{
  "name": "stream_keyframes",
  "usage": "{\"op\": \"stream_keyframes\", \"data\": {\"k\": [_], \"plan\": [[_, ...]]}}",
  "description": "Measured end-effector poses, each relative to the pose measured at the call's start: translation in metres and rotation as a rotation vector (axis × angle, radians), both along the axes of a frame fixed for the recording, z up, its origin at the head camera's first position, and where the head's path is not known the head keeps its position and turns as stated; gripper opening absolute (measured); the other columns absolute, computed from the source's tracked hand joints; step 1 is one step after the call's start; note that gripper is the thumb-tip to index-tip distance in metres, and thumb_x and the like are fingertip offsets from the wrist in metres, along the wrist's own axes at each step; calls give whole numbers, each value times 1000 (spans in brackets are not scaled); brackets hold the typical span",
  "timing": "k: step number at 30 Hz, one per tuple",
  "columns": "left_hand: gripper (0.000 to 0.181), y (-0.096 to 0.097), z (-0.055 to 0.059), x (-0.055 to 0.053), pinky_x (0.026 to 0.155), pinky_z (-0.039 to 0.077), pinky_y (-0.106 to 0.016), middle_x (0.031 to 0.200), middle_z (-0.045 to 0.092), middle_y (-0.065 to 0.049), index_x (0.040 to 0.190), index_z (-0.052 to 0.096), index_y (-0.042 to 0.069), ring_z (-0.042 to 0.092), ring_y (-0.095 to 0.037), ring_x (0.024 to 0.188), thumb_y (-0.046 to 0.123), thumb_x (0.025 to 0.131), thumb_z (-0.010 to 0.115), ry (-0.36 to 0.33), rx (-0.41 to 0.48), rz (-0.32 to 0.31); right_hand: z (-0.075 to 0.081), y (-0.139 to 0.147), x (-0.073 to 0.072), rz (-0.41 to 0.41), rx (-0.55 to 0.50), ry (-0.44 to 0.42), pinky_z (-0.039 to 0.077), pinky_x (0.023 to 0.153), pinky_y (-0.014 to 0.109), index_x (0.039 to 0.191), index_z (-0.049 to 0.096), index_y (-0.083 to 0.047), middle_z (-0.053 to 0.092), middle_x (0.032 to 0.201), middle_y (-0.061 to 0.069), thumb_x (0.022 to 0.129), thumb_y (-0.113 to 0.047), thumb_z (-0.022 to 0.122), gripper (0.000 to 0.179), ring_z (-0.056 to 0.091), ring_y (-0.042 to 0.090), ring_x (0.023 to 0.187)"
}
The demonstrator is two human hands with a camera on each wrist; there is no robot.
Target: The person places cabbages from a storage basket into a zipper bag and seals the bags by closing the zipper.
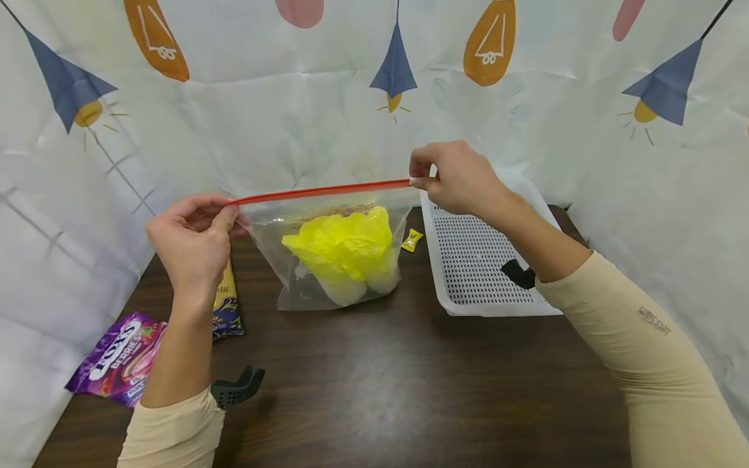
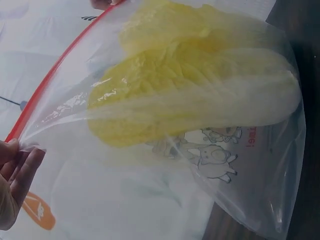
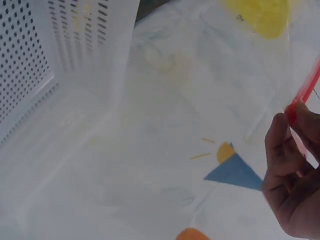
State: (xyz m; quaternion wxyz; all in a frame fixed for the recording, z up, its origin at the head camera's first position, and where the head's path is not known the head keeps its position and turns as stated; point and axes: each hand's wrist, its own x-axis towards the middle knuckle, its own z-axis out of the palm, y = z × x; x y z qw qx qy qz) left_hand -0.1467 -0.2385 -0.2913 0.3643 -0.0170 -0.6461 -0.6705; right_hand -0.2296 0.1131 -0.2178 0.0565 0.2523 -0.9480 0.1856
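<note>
A clear zip bag (image 1: 266, 244) with a red strip along its top is stretched between both hands. My left hand (image 1: 193, 237) pinches the left end of the strip between thumb and fingers. At the other end my right hand (image 1: 459, 175) pinches the strip's corner. Inside the bag lie pale-stemmed, yellow leafy pieces that look like napa cabbage (image 1: 345, 247), also visible through the plastic as cabbage (image 2: 200, 90) in the left wrist view. Printed drawings (image 2: 215, 157) show on the bag there. The bag's bottom hangs at or just above the table; I cannot tell which.
A white perforated basket (image 1: 439, 260) stands at the right, under my right forearm. One small yellow wrapped candy (image 1: 412, 240) lies between bag and basket. To the left are a purple Fox's candy bag (image 1: 119, 357) and a yellow-blue packet (image 1: 227, 305). A patterned curtain (image 1: 345, 91) hangs behind.
</note>
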Motion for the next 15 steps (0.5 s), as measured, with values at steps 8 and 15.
{"op": "stream_keyframes", "data": {"k": [8, 15], "plan": [[5, -2, 18, -3, 59, 60, -28, 83, 71, -8, 94, 76, -5, 72, -16, 60, -1, 90, 76, -215, -17, -20, -2, -3, -13, -21, -306, -217, 57, 60, 31, 102, 67, -9, 69, 106, 9, 102, -15, 64, 7, 73, 19, 67], [5, -7, 35, -27, 64, 62, -28, 95, 64, -7, 100, 73, 2, 75, -17, 68, 3, 96, 71, -414, -9, -103, -2, -18, -38, -80, -561, -325, 63, 75, 29, 105, 63, -3, 67, 109, 17, 101, -10, 65, 8, 77, 18, 78]]}}
